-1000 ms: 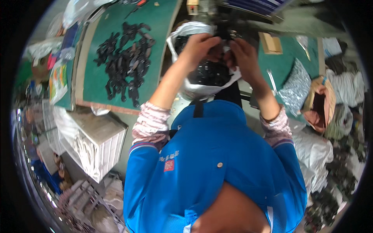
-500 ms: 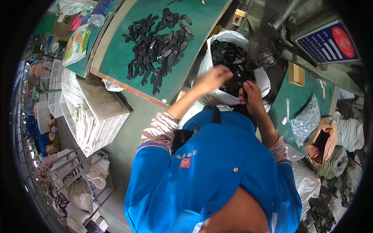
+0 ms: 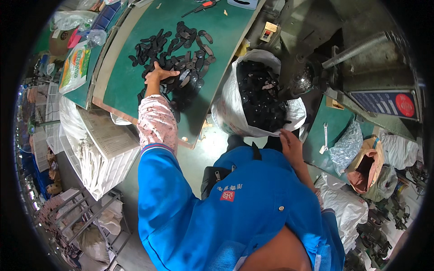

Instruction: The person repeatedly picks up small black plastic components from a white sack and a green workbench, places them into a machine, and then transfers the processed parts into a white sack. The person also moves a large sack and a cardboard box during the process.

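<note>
My left hand (image 3: 158, 76) rests on a heap of flat black curved parts (image 3: 183, 58) on the green tabletop. Its thumb stretches to the right, away from the bent fingers, and nothing is held between them. My right hand (image 3: 291, 145) is at the near rim of a white woven sack (image 3: 226, 108), its fingers closed on that edge; the fingertips are partly hidden. Inside the sack lie many similar black parts (image 3: 260, 95).
A machine with a spring-wrapped rod (image 3: 357, 49) stands beyond the sack. To the right, a wrench (image 3: 325, 137) and bubble wrap (image 3: 348, 149) lie on a green surface. White crates (image 3: 106, 131) stand left of the table. A red-handled tool (image 3: 204, 6) lies at its far end.
My left hand has gone from above the sack to the heap on the table. My right hand has drawn back to the sack's near rim; the dark piece in it no longer shows.
</note>
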The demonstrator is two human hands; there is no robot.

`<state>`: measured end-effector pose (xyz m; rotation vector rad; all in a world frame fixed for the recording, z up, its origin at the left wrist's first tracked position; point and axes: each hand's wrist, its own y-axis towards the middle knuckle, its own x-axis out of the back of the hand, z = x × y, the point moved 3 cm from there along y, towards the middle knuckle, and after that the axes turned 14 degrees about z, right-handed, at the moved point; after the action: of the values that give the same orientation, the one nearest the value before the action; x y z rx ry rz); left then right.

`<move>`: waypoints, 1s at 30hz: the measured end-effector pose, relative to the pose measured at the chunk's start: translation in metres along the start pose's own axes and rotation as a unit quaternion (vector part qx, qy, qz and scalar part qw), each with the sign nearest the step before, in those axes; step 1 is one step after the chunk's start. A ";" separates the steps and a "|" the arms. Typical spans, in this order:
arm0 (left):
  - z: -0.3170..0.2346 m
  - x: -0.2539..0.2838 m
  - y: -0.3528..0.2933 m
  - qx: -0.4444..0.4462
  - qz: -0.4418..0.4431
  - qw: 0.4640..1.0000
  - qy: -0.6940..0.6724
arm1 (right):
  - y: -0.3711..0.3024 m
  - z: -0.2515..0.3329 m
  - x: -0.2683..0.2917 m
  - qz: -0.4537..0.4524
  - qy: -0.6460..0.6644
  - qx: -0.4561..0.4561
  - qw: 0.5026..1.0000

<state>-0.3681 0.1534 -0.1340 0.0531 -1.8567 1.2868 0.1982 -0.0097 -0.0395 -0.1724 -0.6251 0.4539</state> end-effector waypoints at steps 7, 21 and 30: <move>-0.032 0.019 -0.036 0.014 0.000 1.000 0.011 | 0.001 0.006 -0.013 0.027 -0.054 0.031 0.998; -0.029 0.015 -0.024 -0.066 0.029 0.986 0.149 | -0.007 0.011 -0.009 0.017 -0.084 0.043 0.995; -0.017 0.007 -0.049 -0.125 -0.033 0.986 0.103 | 0.000 0.018 -0.012 0.010 -0.094 0.092 0.991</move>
<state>-0.3390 0.1465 -0.0912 -0.1473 -1.8067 0.9679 0.1785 -0.0146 -0.0318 0.0407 -0.7625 0.5495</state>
